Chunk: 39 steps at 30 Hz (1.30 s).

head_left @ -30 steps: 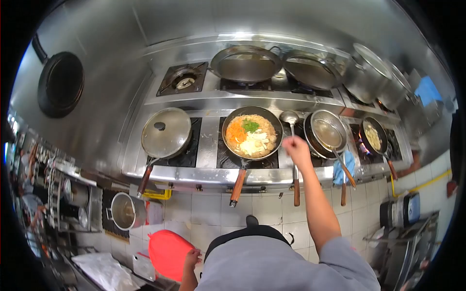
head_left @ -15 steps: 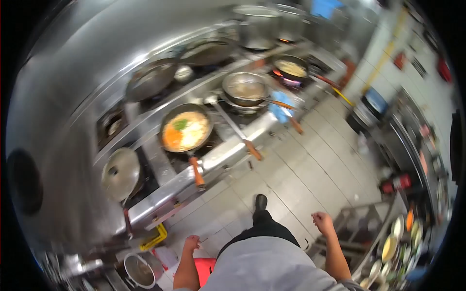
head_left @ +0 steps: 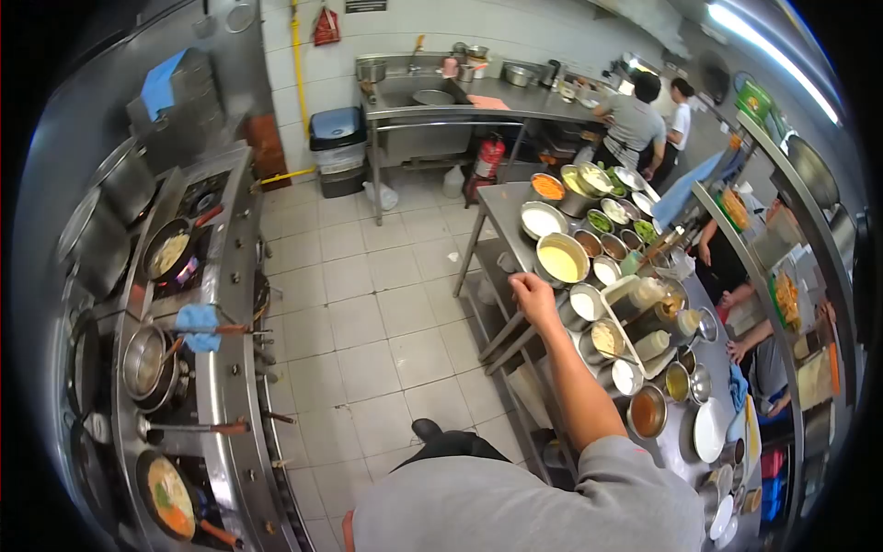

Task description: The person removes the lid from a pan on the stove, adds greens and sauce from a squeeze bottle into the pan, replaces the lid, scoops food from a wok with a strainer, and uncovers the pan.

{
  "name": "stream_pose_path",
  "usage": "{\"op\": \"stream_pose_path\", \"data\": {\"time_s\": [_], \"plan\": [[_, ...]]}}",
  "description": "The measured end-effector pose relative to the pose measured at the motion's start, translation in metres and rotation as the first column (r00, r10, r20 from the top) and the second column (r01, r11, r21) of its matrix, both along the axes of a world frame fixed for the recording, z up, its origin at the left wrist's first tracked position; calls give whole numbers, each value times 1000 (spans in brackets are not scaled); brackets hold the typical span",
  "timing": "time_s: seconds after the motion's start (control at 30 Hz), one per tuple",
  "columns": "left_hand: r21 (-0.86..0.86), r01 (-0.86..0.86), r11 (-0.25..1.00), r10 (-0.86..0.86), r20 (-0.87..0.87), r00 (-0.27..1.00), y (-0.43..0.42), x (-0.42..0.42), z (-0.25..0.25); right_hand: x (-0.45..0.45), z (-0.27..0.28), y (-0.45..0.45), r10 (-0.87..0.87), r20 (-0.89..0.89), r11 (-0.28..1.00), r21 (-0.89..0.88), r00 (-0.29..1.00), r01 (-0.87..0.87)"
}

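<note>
My right hand (head_left: 533,299) is held out over the near edge of the steel prep table (head_left: 501,207), its fingers curled in loosely and no item showing in them. Closest to it is a metal pot of yellow liquid (head_left: 563,258), just past the fingertips; whether they touch I cannot tell. A container of white contents (head_left: 585,302) stands to the right of the hand. Of my left side only a sliver of arm (head_left: 349,531) shows at the bottom, and the left hand is out of sight.
On the left runs a stove (head_left: 225,386) with a pan of food (head_left: 172,497), a strainer (head_left: 147,361) and a pan over flame (head_left: 169,253). Tiled floor (head_left: 368,276) lies between. A bin (head_left: 338,152), a fire extinguisher (head_left: 489,156) and co-workers (head_left: 635,129) are farther off.
My view has swung right, from the stove to the prep table. My right arm now reaches forward over the table's edge, and my left hand has left the view.
</note>
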<state>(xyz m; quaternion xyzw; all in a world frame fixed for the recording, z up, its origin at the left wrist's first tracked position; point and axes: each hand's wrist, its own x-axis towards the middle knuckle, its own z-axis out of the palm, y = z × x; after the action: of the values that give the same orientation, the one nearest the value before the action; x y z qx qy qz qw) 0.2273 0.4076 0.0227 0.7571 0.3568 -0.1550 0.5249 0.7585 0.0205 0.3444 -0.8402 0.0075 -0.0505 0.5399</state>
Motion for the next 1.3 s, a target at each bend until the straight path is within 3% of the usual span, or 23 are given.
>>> {"op": "stream_pose_path", "data": {"time_s": [0.03, 0.1, 0.17, 0.27, 0.37, 0.43, 0.5, 0.53, 0.57, 0.63, 0.67, 0.7, 0.73, 0.77, 0.8, 0.9, 1.03, 1.2, 1.3], "plan": [[4, 25, 1000, -25, -21, 999, 1, 7, 0, 6, 15, -15, -66, 13, 985, 161, 998, 63], [17, 82, 997, -81, -56, 995, 2, 22, -3, 24, 18, -51, -140, 73, 987, 94, 987, 133], [36, 137, 990, -134, -86, 987, 8, 37, -7, 41, 15, -94, -271, 271, 952, -68, 924, 299], [72, 239, 968, -229, -127, 965, 16, 54, -14, 43, 25, -154, -452, 456, 854, -27, 767, 519], [127, 356, 926, -337, -148, 930, 26, 73, -27, 18, 45, -192, -578, 543, 638, -165, 609, 753], [187, 454, 871, -431, -152, 889, 30, 90, -38, 10, 40, -219, -535, 699, 401, -284, 474, 871], [316, 619, 719, -603, -160, 782, 35, 110, -52, 8, 23, -243, -594, 642, 370, -317, 485, 873], [430, 715, 551, -721, -185, 667, 36, 126, -52, 9, 14, -251, -660, 492, 436, -364, 567, 823], [591, 763, 264, -828, -268, 494, 34, 144, -57, 10, 5, -258, -701, 327, 508, -395, 634, 766], [284, 498, 820, -538, 82, 839, 28, 165, -31, 10, -9, -263, -657, 418, 465, -430, 628, 774], [82, 278, 957, -290, 224, 931, 12, 190, 16, 10, -12, -265, -639, 452, 434, -456, 623, 777], [85, 266, 960, -279, 222, 934, 1, 217, 34, 11, -13, -265, -618, 485, 405, -479, 619, 779], [-106, 45, 993, -36, 92, 995, -7, 235, 46, 13, -10, -262, -629, 472, 433, -447, 618, 783], [-263, -206, 943, 192, -76, 978, -12, 247, 55, 15, -13, -262, -617, 473, 450, -444, 629, 775], [-264, -228, 937, 216, -72, 974, -17, 255, 61, 16, -18, -265, -618, 468, 486, -403, 631, 775], [-311, -264, 913, 263, -44, 964, -23, 263, 69, 20, -34, -275, -569, 565, 505, -334, 598, 796], [-299, -279, 912, 287, -16, 958, -20, 217, 66, 18, -37, -287, -477, 588, 586, -341, 653, 735], [-286, -391, 875, 381, -92, 920, -3, 99, 26, 8, 39, -250, -394, 631, 682, -287, 669, 673], [-40, -59, 997, 58, -21, 998, 2, 29, 41, -5, 111, -201, -329, 670, 815, -154, 665, 559]]}}
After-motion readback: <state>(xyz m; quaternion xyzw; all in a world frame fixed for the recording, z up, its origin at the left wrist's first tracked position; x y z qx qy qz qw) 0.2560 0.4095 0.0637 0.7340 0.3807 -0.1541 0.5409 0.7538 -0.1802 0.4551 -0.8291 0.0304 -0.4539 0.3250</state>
